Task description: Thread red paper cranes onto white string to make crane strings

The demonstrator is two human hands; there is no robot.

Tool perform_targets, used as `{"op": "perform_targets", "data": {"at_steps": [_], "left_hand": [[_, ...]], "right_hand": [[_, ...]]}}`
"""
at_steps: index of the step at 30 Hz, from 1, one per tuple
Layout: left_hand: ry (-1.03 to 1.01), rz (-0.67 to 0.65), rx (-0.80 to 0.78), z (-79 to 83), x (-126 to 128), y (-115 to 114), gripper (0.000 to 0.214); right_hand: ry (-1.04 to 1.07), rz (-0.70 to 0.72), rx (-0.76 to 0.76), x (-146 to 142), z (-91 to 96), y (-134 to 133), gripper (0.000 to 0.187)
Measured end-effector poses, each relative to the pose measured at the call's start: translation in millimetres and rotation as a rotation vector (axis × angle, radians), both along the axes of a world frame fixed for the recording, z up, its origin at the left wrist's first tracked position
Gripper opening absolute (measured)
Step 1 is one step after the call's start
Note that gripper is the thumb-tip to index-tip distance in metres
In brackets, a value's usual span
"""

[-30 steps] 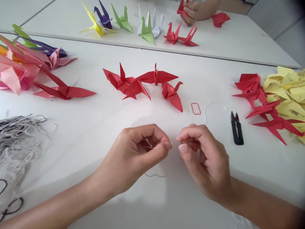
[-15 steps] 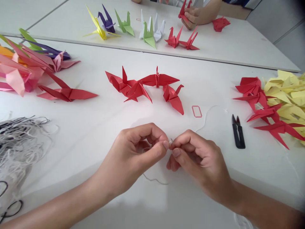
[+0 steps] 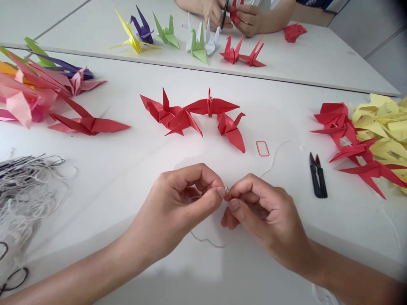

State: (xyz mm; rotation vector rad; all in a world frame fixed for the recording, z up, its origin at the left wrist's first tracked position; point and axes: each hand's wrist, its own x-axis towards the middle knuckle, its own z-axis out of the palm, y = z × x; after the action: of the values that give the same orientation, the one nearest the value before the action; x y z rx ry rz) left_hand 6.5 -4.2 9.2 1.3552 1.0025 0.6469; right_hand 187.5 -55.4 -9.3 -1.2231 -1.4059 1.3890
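Observation:
My left hand (image 3: 179, 207) and my right hand (image 3: 262, 209) meet in front of me on a white table (image 3: 127, 144). Their fingertips pinch a thin white thread (image 3: 227, 189) at one small point, and a tiny pale tip shows there. I cannot tell whether it is a needle. A loose grey strand (image 3: 206, 241) curves under my left hand. A white strand (image 3: 275, 154) runs from my right hand up to the right. Three red origami cranes (image 3: 190, 114) lie just beyond my hands, apart from them.
Black thread snips (image 3: 318, 180) and a small red loop (image 3: 262, 148) lie to the right. Beyond them are red cranes (image 3: 352, 142) and yellow cranes (image 3: 381, 123). Pink cranes (image 3: 22, 97) and a tangled thread heap (image 3: 27, 199) lie left. A co-worker's hands (image 3: 244, 21) hold red paper across the table.
My right hand has moved left to meet my left hand at the thread. The co-worker's hands have shifted, and a black item now shows between them.

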Motion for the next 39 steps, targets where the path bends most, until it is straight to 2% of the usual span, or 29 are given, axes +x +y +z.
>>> {"op": "perform_targets", "data": {"at_steps": [39], "left_hand": [[-0.050,-0.007,-0.017,-2.2,1.0,0.5,0.017]], "right_hand": [[-0.007,0.004,-0.003,-0.3,0.3,0.9,0.007]]}}
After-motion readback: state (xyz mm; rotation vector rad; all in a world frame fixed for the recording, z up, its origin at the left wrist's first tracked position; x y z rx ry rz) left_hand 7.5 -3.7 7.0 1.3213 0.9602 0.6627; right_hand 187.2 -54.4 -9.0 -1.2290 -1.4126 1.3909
